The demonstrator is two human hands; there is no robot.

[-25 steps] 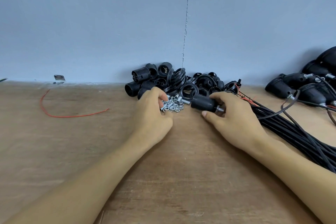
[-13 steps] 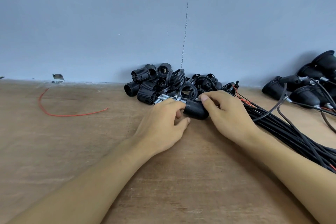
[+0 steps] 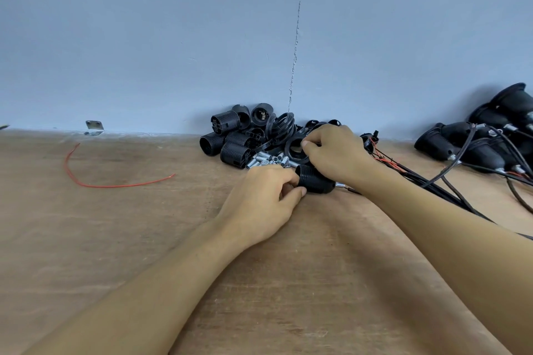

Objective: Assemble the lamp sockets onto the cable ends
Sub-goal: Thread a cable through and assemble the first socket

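Frame centre: left hand (image 3: pixel 259 202) grips threaded socket (image 3: pixel 314 180); right hand (image 3: pixel 337 153) pinches ring (image 3: pixel 288 154); likely light, rigid plastic; hold ribbed barrel.

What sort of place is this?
Probably a small assembly workshop: a pile of sockets, a cable bundle and loose metal sleeves on a bare wooden bench.

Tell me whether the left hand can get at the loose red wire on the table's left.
Probably yes: only bare tabletop lies between the left hand and the red wire. But that hand grips a black socket, so it would have to let go first.
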